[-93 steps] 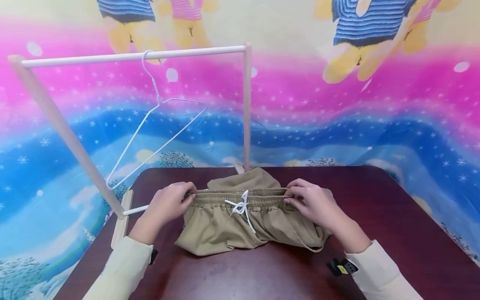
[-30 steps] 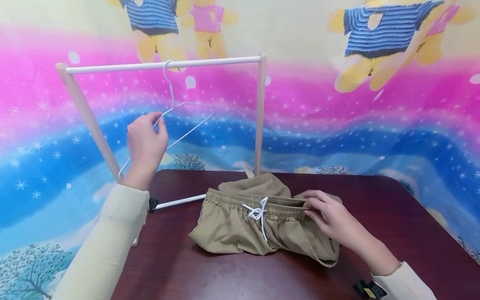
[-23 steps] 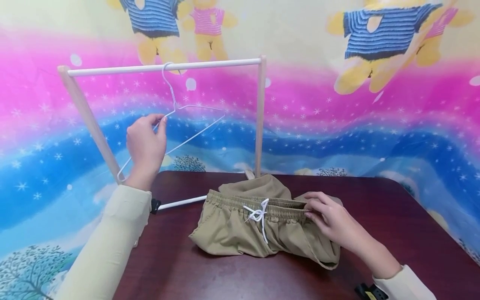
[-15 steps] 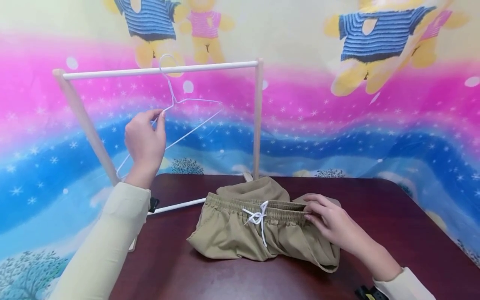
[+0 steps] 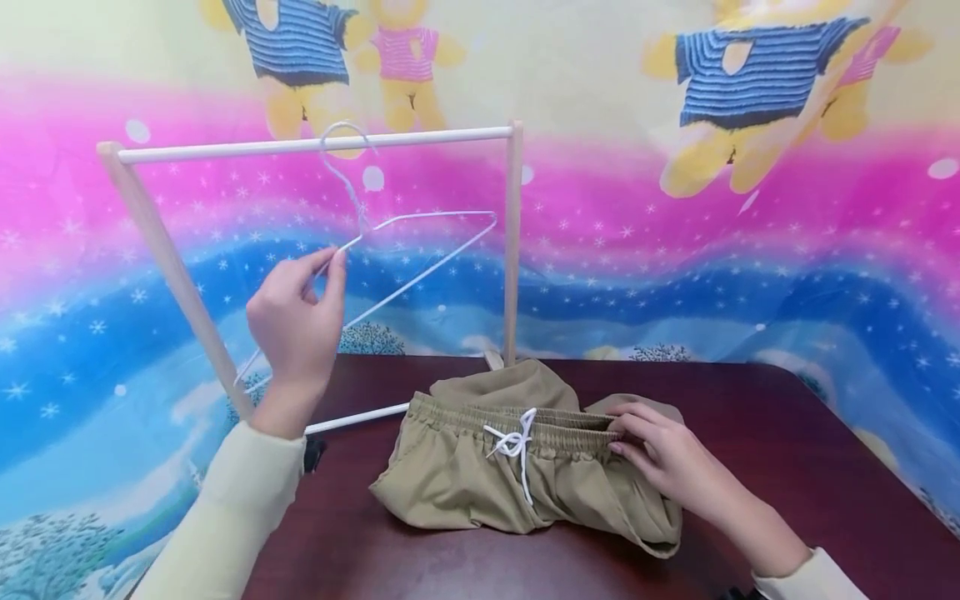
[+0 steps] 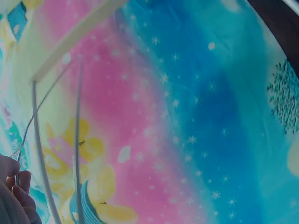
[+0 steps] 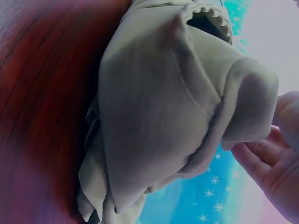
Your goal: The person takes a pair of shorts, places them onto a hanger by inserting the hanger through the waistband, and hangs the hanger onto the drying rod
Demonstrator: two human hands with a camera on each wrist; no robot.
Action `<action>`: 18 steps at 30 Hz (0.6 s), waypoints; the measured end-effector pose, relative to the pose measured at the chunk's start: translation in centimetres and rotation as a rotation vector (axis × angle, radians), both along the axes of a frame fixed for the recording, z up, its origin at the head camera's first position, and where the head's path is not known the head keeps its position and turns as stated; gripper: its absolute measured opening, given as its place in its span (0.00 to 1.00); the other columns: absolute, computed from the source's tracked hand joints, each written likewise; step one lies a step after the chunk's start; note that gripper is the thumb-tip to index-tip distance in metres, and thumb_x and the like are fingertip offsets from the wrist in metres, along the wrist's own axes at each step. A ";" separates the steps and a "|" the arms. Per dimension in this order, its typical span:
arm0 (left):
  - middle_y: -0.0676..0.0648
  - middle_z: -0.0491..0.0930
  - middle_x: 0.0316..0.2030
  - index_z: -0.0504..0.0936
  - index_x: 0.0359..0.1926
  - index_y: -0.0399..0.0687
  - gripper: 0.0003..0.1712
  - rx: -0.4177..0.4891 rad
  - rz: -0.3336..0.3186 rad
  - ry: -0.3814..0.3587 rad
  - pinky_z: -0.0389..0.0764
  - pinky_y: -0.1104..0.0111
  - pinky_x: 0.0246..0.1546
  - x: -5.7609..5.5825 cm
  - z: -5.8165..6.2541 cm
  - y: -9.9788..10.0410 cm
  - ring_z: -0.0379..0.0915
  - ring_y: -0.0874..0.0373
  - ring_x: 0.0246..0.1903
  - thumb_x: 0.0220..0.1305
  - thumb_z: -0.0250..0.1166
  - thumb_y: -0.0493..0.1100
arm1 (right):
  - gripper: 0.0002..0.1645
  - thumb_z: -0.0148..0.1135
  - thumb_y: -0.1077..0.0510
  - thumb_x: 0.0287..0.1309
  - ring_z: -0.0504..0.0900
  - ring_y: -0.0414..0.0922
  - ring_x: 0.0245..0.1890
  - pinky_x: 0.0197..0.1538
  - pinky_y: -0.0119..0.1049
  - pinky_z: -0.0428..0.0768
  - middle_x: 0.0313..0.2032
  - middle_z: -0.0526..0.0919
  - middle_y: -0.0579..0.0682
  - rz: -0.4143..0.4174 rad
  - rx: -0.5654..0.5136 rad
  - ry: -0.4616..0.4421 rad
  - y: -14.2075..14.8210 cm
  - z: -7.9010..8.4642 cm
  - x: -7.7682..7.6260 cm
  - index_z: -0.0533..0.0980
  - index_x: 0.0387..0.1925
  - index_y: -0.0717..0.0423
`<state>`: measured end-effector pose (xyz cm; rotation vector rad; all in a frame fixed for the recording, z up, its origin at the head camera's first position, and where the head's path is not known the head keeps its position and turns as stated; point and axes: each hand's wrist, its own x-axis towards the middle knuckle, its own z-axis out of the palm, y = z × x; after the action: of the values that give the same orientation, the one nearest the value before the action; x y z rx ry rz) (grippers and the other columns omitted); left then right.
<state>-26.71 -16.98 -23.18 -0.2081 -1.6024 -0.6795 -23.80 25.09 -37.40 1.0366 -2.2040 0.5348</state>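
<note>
My left hand [image 5: 300, 312] is raised in front of the rack and pinches a white wire hanger [image 5: 420, 279] by its upper arm, just below the twisted neck. The hanger's hook shows in front of the rack's top rod, with its tip visible. In the left wrist view, the fingers [image 6: 21, 186] grip the wire at the lower left. Khaki drawstring pants [image 5: 465, 475] lie bunched on the table, waistband up and a white bow at the front. My right hand [image 5: 667, 454] pinches the waistband's right end. In the right wrist view, the pants [image 7: 154, 93] partly hide its fingertips.
A clothes rack with wooden posts [image 5: 513, 250] and a white top rod [image 5: 225, 150] stands at the table's back left. Its lower rod [image 5: 360, 417] runs behind the pants. The dark red table [image 5: 765, 433] meets a cartoon-printed backdrop [image 5: 600, 250].
My left hand has left the waistband and taken hold of the hanger. The hanger's hook has lifted and come forward of the rod, shifting right. My right hand stays on the waistband.
</note>
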 end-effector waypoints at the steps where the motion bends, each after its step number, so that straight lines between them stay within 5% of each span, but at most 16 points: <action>1: 0.40 0.87 0.29 0.91 0.44 0.42 0.13 0.008 -0.010 0.024 0.56 0.74 0.26 0.5 -0.5 0.1 0.63 0.57 0.20 0.69 0.68 0.47 | 0.21 0.78 0.71 0.42 0.80 0.33 0.34 0.39 0.21 0.75 0.47 0.83 0.48 0.007 -0.007 -0.002 0.0 0.0 0.0 0.81 0.37 0.51; 7: 0.43 0.88 0.29 0.92 0.37 0.42 0.08 0.007 -0.113 0.090 0.61 0.83 0.26 3.0 -3.9 0.1 0.66 0.62 0.19 0.59 0.76 0.41 | 0.25 0.78 0.74 0.39 0.81 0.34 0.33 0.38 0.21 0.77 0.41 0.82 0.44 0.029 -0.046 0.013 -0.2 0.2 0.3 0.78 0.38 0.53; 12: 0.44 0.88 0.27 0.92 0.33 0.41 0.08 -0.016 -0.266 0.050 0.71 0.83 0.28 4.4 -7.0 0.5 0.76 0.67 0.23 0.49 0.80 0.33 | 0.26 0.78 0.74 0.39 0.81 0.35 0.33 0.37 0.21 0.77 0.38 0.80 0.41 0.020 -0.052 0.013 -0.3 0.3 0.3 0.76 0.39 0.54; 18: 0.46 0.87 0.23 0.92 0.31 0.40 0.11 -0.070 -0.352 0.005 0.60 0.81 0.20 5.6 -9.5 1.8 0.64 0.68 0.16 0.41 0.81 0.30 | 0.26 0.78 0.74 0.40 0.81 0.35 0.33 0.38 0.20 0.77 0.37 0.79 0.40 0.012 -0.055 0.005 -0.5 0.1 -0.1 0.75 0.39 0.54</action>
<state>-21.08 -15.23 -32.67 -0.5521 -1.6018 -0.8914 -23.89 24.63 -37.34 1.0219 -2.1680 0.5939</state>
